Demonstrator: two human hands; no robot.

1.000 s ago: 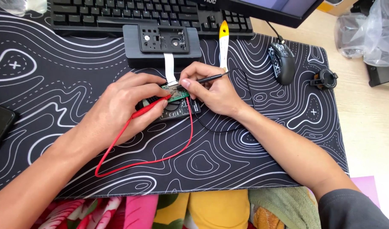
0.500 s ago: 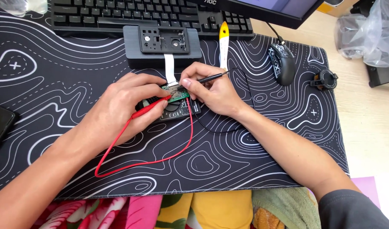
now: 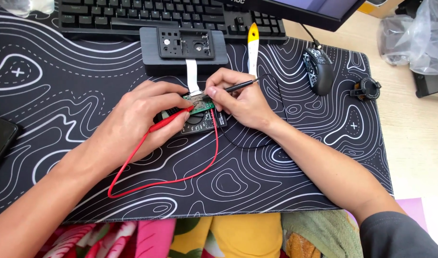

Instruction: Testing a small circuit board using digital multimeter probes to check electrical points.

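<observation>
Step in hand: a person probes a small green circuit board [image 3: 199, 104] with two test leads, apparently checking a contact near the board's upper edge.
Left hand [image 3: 141, 117]: fingers pinch the red probe [image 3: 170, 119], its tip touching the board; its red wire [image 3: 181, 167] loops across the mat toward the person.
Right hand [image 3: 240, 102]: thumb and fingers pressed together around the black probe [image 3: 235, 87], tip down beside the white ribbon cable [image 3: 192, 76].
Board's place: mid-mat, on a dark module [image 3: 200, 125], tethered by the ribbon to a grey housing [image 3: 183, 48].
Surroundings: patterned desk mat [image 3: 61, 86], keyboard [image 3: 147, 14], yellow-handled pry tool [image 3: 253, 48], mouse [image 3: 318, 69].
Next move calls for: steady tips and no bridging of neighbouring contacts, by my judgement.
</observation>
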